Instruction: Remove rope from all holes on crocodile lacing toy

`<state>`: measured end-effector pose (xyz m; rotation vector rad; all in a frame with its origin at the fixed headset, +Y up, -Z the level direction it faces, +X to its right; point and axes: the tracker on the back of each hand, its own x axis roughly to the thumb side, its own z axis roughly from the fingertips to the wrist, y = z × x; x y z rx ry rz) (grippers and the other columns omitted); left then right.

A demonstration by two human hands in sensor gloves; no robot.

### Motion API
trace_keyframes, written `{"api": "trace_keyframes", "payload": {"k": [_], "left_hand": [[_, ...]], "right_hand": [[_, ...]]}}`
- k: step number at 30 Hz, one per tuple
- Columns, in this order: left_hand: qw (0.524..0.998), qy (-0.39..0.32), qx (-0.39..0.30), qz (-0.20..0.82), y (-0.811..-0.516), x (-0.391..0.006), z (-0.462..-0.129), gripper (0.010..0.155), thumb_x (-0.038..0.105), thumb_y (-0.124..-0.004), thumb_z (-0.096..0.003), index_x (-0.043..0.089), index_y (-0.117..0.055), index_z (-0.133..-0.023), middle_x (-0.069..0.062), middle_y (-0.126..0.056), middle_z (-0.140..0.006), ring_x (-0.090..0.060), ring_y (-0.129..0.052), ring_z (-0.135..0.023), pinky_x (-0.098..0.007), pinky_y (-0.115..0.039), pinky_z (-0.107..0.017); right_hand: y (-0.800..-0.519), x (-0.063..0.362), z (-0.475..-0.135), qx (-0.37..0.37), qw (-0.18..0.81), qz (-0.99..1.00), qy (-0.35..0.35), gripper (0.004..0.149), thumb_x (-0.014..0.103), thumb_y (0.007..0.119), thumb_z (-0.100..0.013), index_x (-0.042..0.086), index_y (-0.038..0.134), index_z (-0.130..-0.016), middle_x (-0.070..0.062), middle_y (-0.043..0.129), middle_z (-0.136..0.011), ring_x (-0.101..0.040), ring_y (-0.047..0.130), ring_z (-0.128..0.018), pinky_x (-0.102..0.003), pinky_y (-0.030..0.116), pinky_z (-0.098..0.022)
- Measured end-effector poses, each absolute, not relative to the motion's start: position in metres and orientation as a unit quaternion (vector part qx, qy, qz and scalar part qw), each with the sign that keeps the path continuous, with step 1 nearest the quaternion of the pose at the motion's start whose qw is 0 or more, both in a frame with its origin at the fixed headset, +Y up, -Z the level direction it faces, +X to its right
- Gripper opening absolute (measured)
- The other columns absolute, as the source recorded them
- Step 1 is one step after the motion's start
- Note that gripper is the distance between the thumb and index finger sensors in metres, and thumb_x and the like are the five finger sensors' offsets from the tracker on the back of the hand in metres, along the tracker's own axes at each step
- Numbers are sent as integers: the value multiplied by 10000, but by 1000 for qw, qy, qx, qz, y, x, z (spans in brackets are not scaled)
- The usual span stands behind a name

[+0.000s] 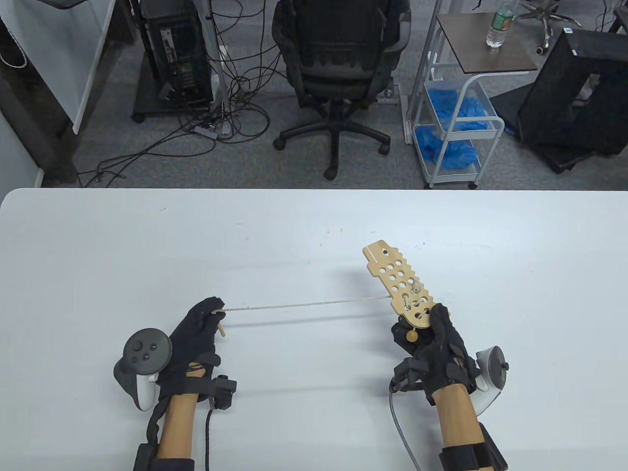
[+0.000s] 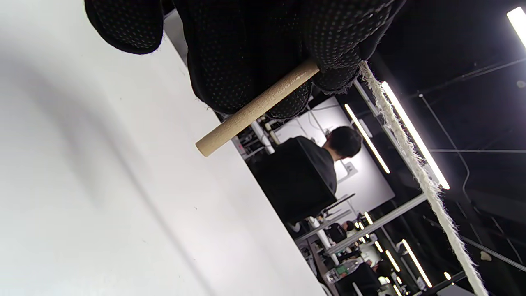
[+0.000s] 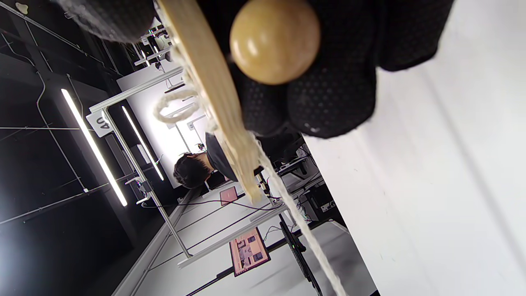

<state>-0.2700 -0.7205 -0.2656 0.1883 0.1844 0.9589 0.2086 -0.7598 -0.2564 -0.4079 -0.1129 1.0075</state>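
The right hand (image 1: 434, 341) grips the crocodile (image 1: 400, 282) by its near end, above the table (image 1: 147, 245), fingers closed round it beside a wooden bead (image 1: 411, 336). The left hand (image 1: 196, 331) pinches the peg (image 1: 221, 327), holding the rope (image 1: 304, 306) taut between the hands and laced through the near holes.

Legible markings: one item.
White placard (image 3: 100, 122), fixed to a metal frame post in the background of the right wrist view, bears the number "40", turned sideways in frame. Bottle label (image 1: 500, 22) on the side table and a line of print on the crocodile lacing toy (image 1: 375, 256): too small to read.
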Motion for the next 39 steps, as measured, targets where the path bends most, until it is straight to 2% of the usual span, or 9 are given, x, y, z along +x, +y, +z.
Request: {"api": "trace_keyframes", "payload": {"k": [1,2,23,24,25,34,36,37,39], "left_hand": [[879,89,90,460,-721,-270,-266,472,296,-803,-504,389,-798,-966,6,-954,-907,-224,-945,-758,-621,-691,-668],[878,90,92,461,-721,-271,-266,458,364,-772,-509,390,-799,-965,7,-954,-907,-226,-946,-757,-620,-691,-667],[876,102,96,462,-723,-275,-265,458,366,-771,-509,390,-798,-966,9,-953,-907,-225,-946,-758,-619,-692,-667],[875,103,96,463,-723,-275,-265,471,298,-802,-505,391,-796,-967,10,-953,-908,-224,-945,-759,-619,-692,-667],[875,103,96,463,-723,-276,-265,459,366,-771,-509,391,-796,-967,8,-953,-908,-224,-946,-758,-620,-692,-667],[873,110,97,464,-723,-277,-265,460,367,-766,-511,393,-791,-970,12,-952,-910,-221,-945,-761,-618,-692,-669],[872,116,98,465,-723,-279,-265,472,297,-798,-508,392,-790,-970,12,-951,-910,-220,-944,-761,-616,-693,-668],[870,120,100,467,-724,-281,-265,460,367,-765,-512,392,-790,-971,11,-951,-910,-222,-945,-760,-617,-692,-668],[869,123,99,470,-724,-282,-264,460,367,-766,-511,391,-791,-970,11,-951,-909,-221,-945,-760,-618,-692,-667]], "right_hand": [[-760,209,-256,-195,855,478,-54,523,426,728,-485,1,787,-785,-238,948,-620,-421,978,-488,-638,712,-480],[-760,209,-256,-195,855,477,-54,523,426,728,-485,1,787,-785,-238,948,-621,-421,978,-488,-639,711,-480],[-759,211,-256,-202,859,467,-53,524,427,725,-488,2,784,-788,-237,946,-624,-420,977,-493,-638,710,-483],[-759,211,-255,-203,859,467,-53,524,427,725,-487,1,784,-788,-237,946,-624,-420,977,-492,-638,710,-483],[-759,211,-256,-204,859,466,-53,524,427,725,-487,1,784,-787,-238,947,-623,-420,977,-492,-638,710,-482],[-759,211,-255,-205,860,465,-54,523,428,723,-488,5,782,-789,-236,945,-627,-419,976,-495,-637,710,-485],[-759,213,-255,-211,860,461,-58,523,427,724,-488,3,782,-789,-237,944,-626,-422,975,-494,-638,709,-484],[-760,214,-255,-212,860,461,-59,523,428,722,-488,5,780,-791,-235,943,-629,-419,975,-497,-637,709,-486],[-761,216,-255,-217,859,461,-60,524,429,721,-490,6,777,-793,-234,942,-632,-417,973,-502,-637,708,-488]]}}
